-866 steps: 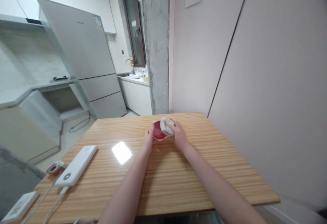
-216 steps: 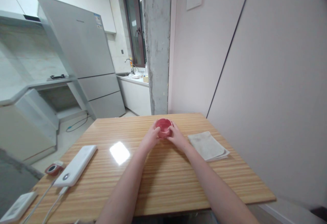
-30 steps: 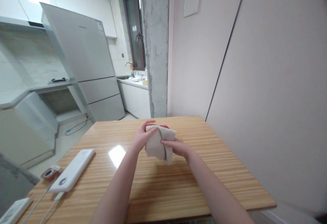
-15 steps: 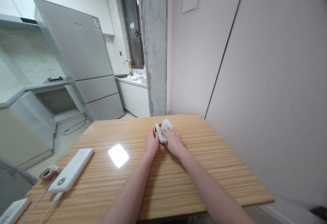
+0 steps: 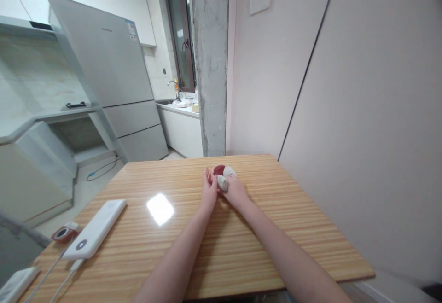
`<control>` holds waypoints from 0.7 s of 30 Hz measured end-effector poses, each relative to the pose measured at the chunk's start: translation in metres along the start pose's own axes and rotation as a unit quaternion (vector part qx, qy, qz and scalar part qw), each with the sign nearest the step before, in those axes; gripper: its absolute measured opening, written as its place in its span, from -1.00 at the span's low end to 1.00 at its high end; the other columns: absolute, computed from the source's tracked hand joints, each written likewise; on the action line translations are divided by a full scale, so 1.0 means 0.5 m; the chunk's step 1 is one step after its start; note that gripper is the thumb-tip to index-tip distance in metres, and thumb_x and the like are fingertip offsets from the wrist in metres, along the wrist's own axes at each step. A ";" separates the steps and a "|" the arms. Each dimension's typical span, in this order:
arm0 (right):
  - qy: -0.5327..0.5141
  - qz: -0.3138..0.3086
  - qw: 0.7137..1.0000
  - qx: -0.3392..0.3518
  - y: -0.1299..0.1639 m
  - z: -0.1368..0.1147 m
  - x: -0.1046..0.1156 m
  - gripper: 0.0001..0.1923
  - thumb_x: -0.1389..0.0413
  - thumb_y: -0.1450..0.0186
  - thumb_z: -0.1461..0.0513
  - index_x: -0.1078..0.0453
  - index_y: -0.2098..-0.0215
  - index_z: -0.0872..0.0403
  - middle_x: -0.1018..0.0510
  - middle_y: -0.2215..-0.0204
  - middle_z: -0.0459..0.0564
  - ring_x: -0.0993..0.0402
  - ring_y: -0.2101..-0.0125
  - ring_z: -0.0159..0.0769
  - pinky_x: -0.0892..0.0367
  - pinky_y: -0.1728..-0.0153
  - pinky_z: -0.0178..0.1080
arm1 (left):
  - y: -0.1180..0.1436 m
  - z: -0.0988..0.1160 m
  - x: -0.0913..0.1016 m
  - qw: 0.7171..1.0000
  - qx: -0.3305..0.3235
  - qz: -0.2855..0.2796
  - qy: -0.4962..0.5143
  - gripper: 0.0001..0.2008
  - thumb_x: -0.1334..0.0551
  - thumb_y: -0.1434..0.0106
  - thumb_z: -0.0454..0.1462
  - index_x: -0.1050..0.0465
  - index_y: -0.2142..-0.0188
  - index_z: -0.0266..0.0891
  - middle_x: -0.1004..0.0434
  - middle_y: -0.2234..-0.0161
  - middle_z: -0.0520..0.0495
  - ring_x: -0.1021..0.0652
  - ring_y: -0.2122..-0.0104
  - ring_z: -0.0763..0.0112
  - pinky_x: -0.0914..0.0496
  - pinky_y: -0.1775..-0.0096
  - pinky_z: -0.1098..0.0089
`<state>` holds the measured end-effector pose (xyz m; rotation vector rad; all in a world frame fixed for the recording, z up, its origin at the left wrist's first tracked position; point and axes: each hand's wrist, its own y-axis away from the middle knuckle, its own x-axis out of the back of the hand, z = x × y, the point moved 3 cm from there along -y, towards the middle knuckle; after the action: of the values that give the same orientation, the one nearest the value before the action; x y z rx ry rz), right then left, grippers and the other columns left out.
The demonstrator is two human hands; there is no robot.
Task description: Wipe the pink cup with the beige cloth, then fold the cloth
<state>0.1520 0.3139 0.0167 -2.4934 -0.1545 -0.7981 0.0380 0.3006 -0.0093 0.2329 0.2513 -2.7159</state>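
The left hand (image 5: 209,190) curves round the left side of a red bowl (image 5: 218,170), its fingers (image 5: 207,175) along the outside and its thumb on the near side, parted by little more than the wall between them. The right hand (image 5: 236,191) has its fingers bent over a pale cloth (image 5: 223,183) at the bowl's right and near side; most of those fingers are hidden, so how tightly they close cannot be told. The cloth is bunched, one part against the bowl's right rim and another toward the left thumb. Hands and bowl are over the far middle of the bench (image 5: 307,218); whether the bowl touches it is hidden. Well apart, near the bench's left edge, lies a white power bank (image 5: 100,229), with a red roll (image 5: 65,233) just beside it.
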 end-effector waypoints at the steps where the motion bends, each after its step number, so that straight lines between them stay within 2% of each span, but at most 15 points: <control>1: 0.013 0.020 1.000 -0.009 0.005 -0.006 0.000 -0.80 -0.21 -0.09 0.19 -0.48 0.30 0.04 -0.50 0.26 0.12 -0.39 0.22 -0.07 -0.30 0.16 -0.12 | 0.011 -0.003 -0.017 0.998 0.026 -0.004 0.062 -0.44 -0.16 -0.24 -0.16 -0.08 -0.21 -0.15 -0.35 -0.13 -0.19 -0.43 -0.09 0.33 -0.33 -0.08 0.32; 4: 0.020 0.062 0.998 0.003 0.017 -0.025 -0.011 -0.77 -0.05 -0.22 0.25 -0.44 0.18 0.05 -0.46 0.23 0.12 -0.38 0.19 -0.11 -0.31 0.12 -0.12 | 0.036 -0.008 -0.054 0.974 0.098 -0.020 0.204 -0.46 -0.19 -0.21 -0.06 -0.17 -0.14 -0.16 -0.45 -0.04 -0.17 -0.50 0.01 0.33 -0.39 -0.02 0.34; 7: -0.065 0.047 0.995 0.056 0.022 -0.034 -0.037 -0.66 0.00 -0.22 0.29 -0.37 0.04 0.05 -0.43 0.18 0.07 -0.38 0.15 -0.19 -0.33 0.07 -0.16 | 0.029 -0.004 -0.044 0.968 0.106 0.008 0.227 -0.50 -0.30 -0.11 -0.07 -0.30 0.01 -0.24 -0.51 0.07 -0.18 -0.54 0.09 0.32 -0.41 0.02 0.36; 9: -0.093 0.012 0.990 0.102 0.021 -0.037 -0.048 -0.56 0.00 -0.21 0.34 -0.30 -0.07 0.08 -0.42 0.12 0.07 -0.36 0.08 -0.21 -0.30 0.00 -0.17 | 0.010 0.005 -0.019 0.977 0.085 0.027 0.196 -0.52 -0.33 -0.08 -0.08 -0.31 0.08 -0.26 -0.52 0.13 -0.19 -0.55 0.14 0.31 -0.42 0.06 0.35; 11: -0.076 -0.034 0.985 0.151 0.018 -0.040 -0.046 -0.52 0.02 -0.21 0.38 -0.25 -0.12 0.11 -0.42 0.07 0.10 -0.32 0.02 -0.21 -0.25 -0.05 -0.17 | -0.009 0.017 0.011 0.987 0.053 0.060 0.137 -0.52 -0.33 -0.07 -0.05 -0.29 0.12 -0.26 -0.53 0.18 -0.17 -0.56 0.18 0.31 -0.44 0.13 0.34; 15: 0.060 -0.130 0.963 0.229 0.014 -0.049 -0.027 -0.65 0.05 -0.28 0.39 -0.34 -0.01 0.08 -0.47 0.10 0.06 -0.30 0.03 -0.22 -0.26 0.00 -0.19 | -0.028 0.045 0.056 0.993 0.031 0.114 -0.029 -0.53 -0.32 -0.04 0.01 -0.26 0.23 -0.26 -0.51 0.34 -0.12 -0.56 0.33 0.28 -0.44 0.32 0.36; 18: 0.197 -0.119 0.951 0.205 0.017 -0.052 -0.020 -0.72 0.00 -0.28 0.36 -0.38 0.06 0.09 -0.46 0.06 0.11 -0.28 0.01 -0.14 -0.26 0.04 -0.11 | -0.027 0.057 0.067 0.984 0.031 0.119 -0.127 -0.53 -0.32 -0.02 0.02 -0.26 0.26 -0.26 -0.50 0.34 -0.15 -0.56 0.33 0.24 -0.42 0.33 0.33; 21: 0.242 -0.074 0.956 0.150 0.018 -0.046 -0.021 -0.71 -0.02 -0.25 0.36 -0.37 0.06 0.10 -0.44 0.04 0.17 -0.28 0.02 -0.08 -0.26 0.07 -0.05 | -0.020 0.052 0.058 0.987 0.036 0.090 -0.131 -0.50 -0.33 -0.02 0.01 -0.26 0.21 -0.27 -0.51 0.26 -0.21 -0.56 0.27 0.21 -0.44 0.29 0.29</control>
<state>0.1337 0.2949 0.0228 -1.9571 -0.2675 -1.3146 0.0047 0.2933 0.0116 -0.0797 0.0520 -2.5428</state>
